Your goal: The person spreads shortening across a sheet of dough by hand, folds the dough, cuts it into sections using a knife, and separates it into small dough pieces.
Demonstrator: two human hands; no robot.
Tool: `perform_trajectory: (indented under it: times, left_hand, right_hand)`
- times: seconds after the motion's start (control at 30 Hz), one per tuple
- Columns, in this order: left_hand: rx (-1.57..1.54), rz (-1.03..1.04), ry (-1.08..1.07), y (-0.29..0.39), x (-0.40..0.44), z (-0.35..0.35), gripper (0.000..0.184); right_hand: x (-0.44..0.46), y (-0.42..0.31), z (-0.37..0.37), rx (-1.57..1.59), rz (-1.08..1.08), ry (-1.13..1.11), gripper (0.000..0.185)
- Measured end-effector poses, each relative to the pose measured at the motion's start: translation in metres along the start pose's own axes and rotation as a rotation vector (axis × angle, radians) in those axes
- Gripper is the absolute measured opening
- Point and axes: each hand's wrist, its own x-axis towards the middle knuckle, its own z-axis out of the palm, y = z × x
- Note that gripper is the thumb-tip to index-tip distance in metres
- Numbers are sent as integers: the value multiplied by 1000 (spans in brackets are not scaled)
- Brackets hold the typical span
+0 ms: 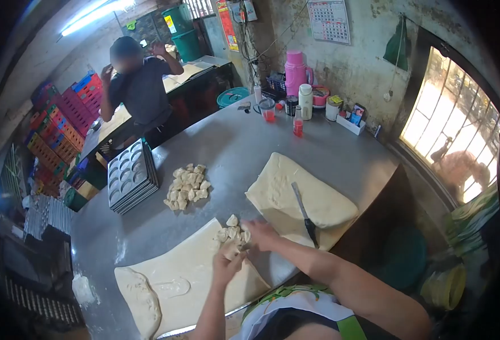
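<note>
Small dough pieces (233, 233) lie bunched at the upper right edge of a large flat dough sheet (199, 283). My left hand (227, 265) is at the near side of this bunch, fingers curled against the pieces. At its right side, my right hand (259, 235) touches the pieces, its fingertips partly hidden. The left end of the sheet is folded over, with a wet patch beside the fold. A second dough slab (298, 195) lies to the right, and a knife (303, 212) with a black handle rests on it.
A pile of dough pieces (187, 187) sits farther back on the metal table (221, 141). Stacked round-cup trays (132, 177) stand at the left. Bottles, a pink jug (296, 73) and a white box (350, 123) line the back edge. Another person (142, 90) stands beyond the table, arms raised.
</note>
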Motion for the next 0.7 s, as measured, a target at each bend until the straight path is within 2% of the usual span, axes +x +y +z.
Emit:
perform_trajectory:
  times: [0.03,0.1,0.13,0.17,0.27,0.33,0.4,0.43,0.47,0.53,0.57,0.6,0.67,0.7]
  left_hand:
    - [1,-7,7,3,-5,2,31]
    - [56,200,233,9,-5,7,30]
    - [83,320,332,13,7,7,30]
    - [81,322,313,12,14,3,30]
    - [261,346,156,-13,19,-25,44]
    - [255,294,171,-22,17,-14,41]
    - [242,205,198,-26,18,0,35]
    - [437,151,191,-29,14,9,31]
    - [628,91,188,-31,8,18,28]
    - [701,25,-21,-27,-3,20,25]
    - [701,33,-11,-18,-5,23,25]
    - [541,79,-44,-7,-6,25,24]
    - [216,173,-90,8,-7,20,23]
    - [211,184,-60,4,-4,10,23]
  right_hand:
    - [-2,-9,-5,6,-3,-8,36]
    - [2,-32,-12,458,-262,1,38]
    - [9,-38,-16,458,-379,-133,40]
    - [9,-44,-20,461,-482,-275,42]
    - [11,-61,-42,655,-391,-149,37]
    - [9,-63,-40,750,-374,-92,35]
    - [-1,-54,-20,608,-277,78,32]
    - [-2,-47,-10,538,-223,165,32]
    - [-2,-37,-6,407,-170,73,32]
    - [-4,-14,9,204,-57,-45,36]
    - [-4,-8,13,132,2,-65,38]
    - [-7,-3,17,128,-12,-62,38]
    - [-9,-1,14,356,152,-146,41]
    - [-3,-5,8,346,123,-156,41]
